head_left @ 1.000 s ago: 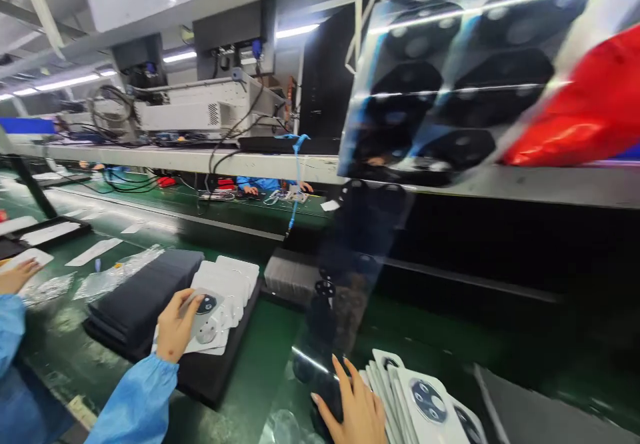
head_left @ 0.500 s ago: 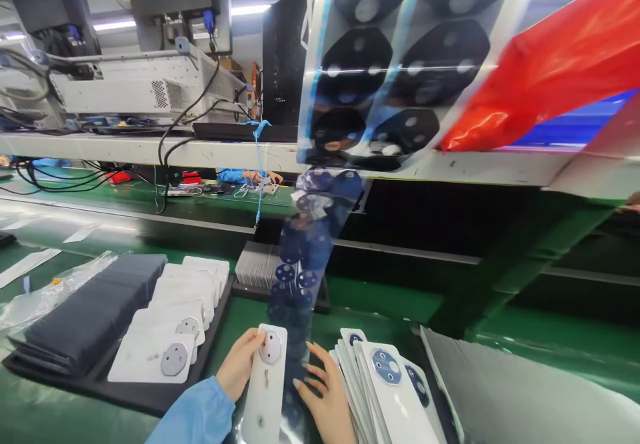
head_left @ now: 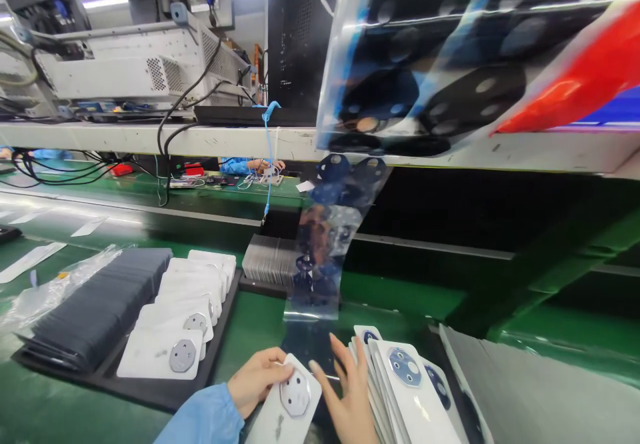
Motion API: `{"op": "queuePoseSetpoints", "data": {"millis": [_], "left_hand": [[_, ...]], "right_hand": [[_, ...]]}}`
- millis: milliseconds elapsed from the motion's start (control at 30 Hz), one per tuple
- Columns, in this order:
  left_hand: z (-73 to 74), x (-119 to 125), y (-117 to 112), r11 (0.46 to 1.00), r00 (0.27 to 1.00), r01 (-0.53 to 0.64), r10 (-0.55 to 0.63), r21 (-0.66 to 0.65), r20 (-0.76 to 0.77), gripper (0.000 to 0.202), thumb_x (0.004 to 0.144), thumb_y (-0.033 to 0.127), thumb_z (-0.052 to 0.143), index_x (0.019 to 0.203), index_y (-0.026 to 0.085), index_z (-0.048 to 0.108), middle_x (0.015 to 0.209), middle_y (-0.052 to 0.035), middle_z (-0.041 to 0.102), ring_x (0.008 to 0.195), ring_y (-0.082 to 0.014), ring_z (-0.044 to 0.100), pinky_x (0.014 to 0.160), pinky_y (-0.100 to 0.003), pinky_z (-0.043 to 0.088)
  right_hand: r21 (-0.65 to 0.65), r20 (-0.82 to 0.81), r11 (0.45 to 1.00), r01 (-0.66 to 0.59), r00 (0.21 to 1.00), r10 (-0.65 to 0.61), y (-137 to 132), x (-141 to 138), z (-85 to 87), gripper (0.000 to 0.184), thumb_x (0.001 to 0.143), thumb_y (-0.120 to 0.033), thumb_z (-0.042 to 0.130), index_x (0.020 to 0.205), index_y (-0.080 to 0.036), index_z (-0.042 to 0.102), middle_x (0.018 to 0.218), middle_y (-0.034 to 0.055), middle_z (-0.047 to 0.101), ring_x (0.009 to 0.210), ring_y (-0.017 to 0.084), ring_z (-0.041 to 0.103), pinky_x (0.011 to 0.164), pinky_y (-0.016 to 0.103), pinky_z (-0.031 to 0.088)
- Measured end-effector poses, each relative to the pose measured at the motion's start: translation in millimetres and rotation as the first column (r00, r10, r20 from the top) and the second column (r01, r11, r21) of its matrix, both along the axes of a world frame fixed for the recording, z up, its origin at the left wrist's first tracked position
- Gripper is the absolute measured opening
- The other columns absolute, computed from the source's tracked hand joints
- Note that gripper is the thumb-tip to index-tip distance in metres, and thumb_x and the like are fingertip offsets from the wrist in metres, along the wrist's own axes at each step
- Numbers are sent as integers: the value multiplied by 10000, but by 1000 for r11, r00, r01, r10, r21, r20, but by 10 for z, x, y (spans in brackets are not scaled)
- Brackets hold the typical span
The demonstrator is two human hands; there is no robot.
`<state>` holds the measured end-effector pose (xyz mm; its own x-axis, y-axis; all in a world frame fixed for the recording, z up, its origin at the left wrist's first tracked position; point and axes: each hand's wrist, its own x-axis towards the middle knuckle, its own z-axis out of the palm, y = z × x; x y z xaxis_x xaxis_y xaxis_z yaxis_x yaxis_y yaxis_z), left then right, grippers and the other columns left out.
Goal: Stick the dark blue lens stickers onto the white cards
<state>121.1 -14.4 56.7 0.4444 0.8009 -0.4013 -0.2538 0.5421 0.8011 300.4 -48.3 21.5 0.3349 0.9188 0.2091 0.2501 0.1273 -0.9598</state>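
My left hand (head_left: 256,381) pinches the upper left edge of a white phone back cover (head_left: 283,424) with a pale, many-sided camera area. Beside its right edge, my right hand (head_left: 353,394) has its fingers apart and holds nothing I can see; whether the thumb touches the cover I cannot tell. A clear film strip (head_left: 325,231) with dark blue camera-shaped stickers hangs down behind both hands. To the right leans a stack of white back covers (head_left: 425,401) with blue camera areas. More white covers (head_left: 145,347) with grey camera areas overlap in a row at the left.
A black tray (head_left: 165,394) carries the left covers and a row of dark grey sleeves (head_left: 100,304). Behind stands a rack of thin plates (head_left: 267,257). Grey sheets (head_left: 540,384) lie at right. A white shelf (head_left: 250,141) crosses overhead, with a red bag (head_left: 585,77).
My left hand has moved right and tilted the cover, its top leaning right. My right hand has shifted right, fingers more upright. The whole view has shifted slightly.
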Motion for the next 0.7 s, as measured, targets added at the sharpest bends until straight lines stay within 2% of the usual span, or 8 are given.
{"op": "queuePoseSetpoints", "data": {"millis": [67, 133, 200, 300, 400, 500, 600, 700], "left_hand": [[15, 0, 8, 999, 999, -35, 35, 26, 0, 374, 602, 417, 853, 709, 156, 608, 616, -3, 686, 521, -109, 605, 531, -198, 435], [43, -25, 15, 997, 998, -56, 56, 61, 3, 378, 614, 426, 846, 719, 157, 604, 635, -11, 699, 533, -112, 610, 547, -203, 445], [66, -48, 12, 991, 998, -66, 68, 113, -9, 368, 630, 429, 837, 716, 154, 608, 636, -15, 702, 541, -115, 612, 562, -208, 450], [74, -56, 5, 984, 998, -59, 64, 169, -25, 348, 654, 423, 824, 713, 147, 622, 634, -21, 701, 552, -121, 616, 571, -212, 451], [57, -47, 23, 991, 997, -76, 76, 108, 5, 352, 635, 411, 839, 701, 143, 621, 620, -21, 691, 538, -119, 602, 551, -208, 440], [29, -48, 68, 990, 990, -140, 140, 26, 6, 371, 618, 434, 840, 688, 145, 618, 584, 6, 651, 505, -102, 564, 521, -199, 422], [-6, -50, 102, 978, 978, -210, 210, -1, -1, 394, 586, 464, 841, 677, 154, 615, 570, 29, 618, 505, -100, 545, 523, -207, 428], [-41, -32, 94, 958, 958, -287, 287, 5, -7, 401, 572, 481, 837, 650, 163, 606, 546, 42, 589, 504, -105, 531, 517, -212, 420]], "right_hand": [[39, 237, 998, -57, 971, 46, -32, -38, 12, 523, 806, -354, 635, 1307, -248, 528, 1586, 66, 49, 1397, 365, 237, 1061, 509, 366], [45, 418, 982, -183, 896, 148, -44, -48, 11, 417, 829, -292, 599, 1243, -262, 567, 1557, 58, 202, 1412, 346, 202, 1087, 545, 309], [66, 536, 966, -249, 826, 176, -38, -18, 11, 314, 831, -245, 582, 1141, -282, 617, 1454, 59, 406, 1355, 330, 334, 1055, 540, 354], [186, 651, 958, -216, 758, 45, -28, 59, 52, 270, 824, -205, 573, 1068, -294, 645, 1248, 69, 579, 1183, 322, 514, 967, 525, 429], [301, 719, 918, -259, 694, -39, -37, 102, 147, 295, 859, -170, 531, 1105, -292, 641, 1038, 62, 659, 980, 272, 618, 879, 462, 477], [344, 765, 883, -319, 641, -66, -54, 90, 252, 296, 885, -133, 514, 1085, -301, 655, 1008, 47, 684, 924, 236, 646, 867, 425, 477], [381, 728, 862, -333, 683, -58, -72, 63, 324, 245, 861, -126, 557, 989, -290, 686, 1002, 49, 689, 929, 238, 646, 859, 423, 481], [383, 553, 875, -298, 832, 41, -89, 63, 338, 129, 834, -164, 624, 859, -269, 696, 838, 31, 680, 805, 216, 646, 791, 391, 508]]}}
